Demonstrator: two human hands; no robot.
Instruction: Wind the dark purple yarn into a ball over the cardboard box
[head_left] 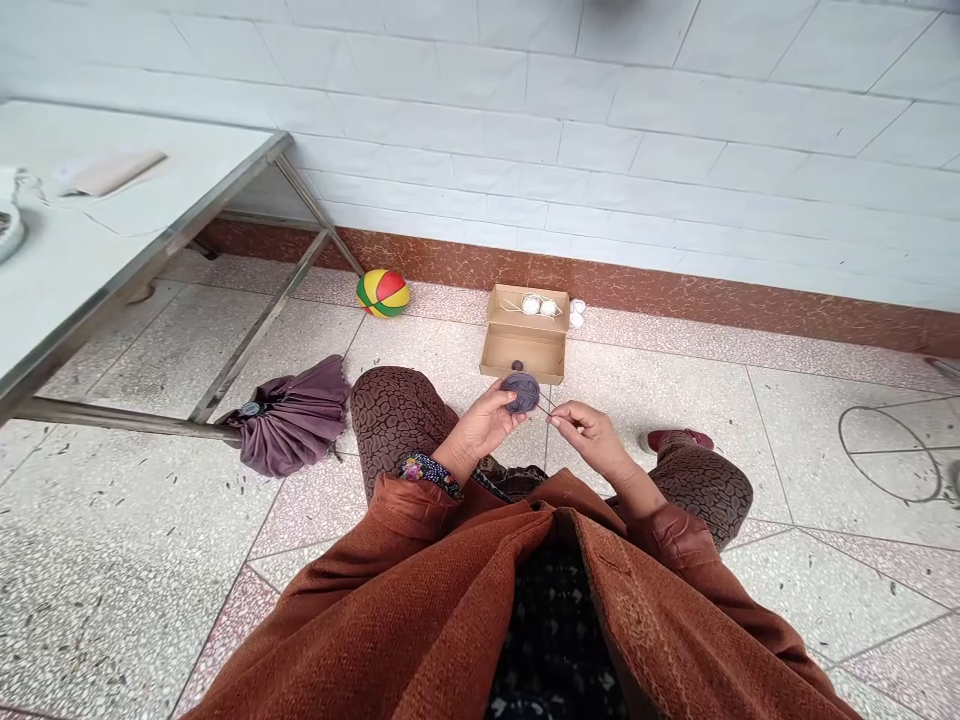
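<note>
Left fingers point(496, 401) curled round dark yarn ball point(520, 392), right fingers point(576, 412) pinching strand point(544, 410) — box edge point(552, 377) just beyond.

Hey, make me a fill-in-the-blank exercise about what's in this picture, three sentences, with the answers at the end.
1. The left hand holds a dark ball of ____, and the right hand pinches its strand.
2. The open brown box on the floor is made of ____.
3. The multicoloured ball near the table leg is red, green and ____.
Missing words: yarn; cardboard; yellow.
</note>
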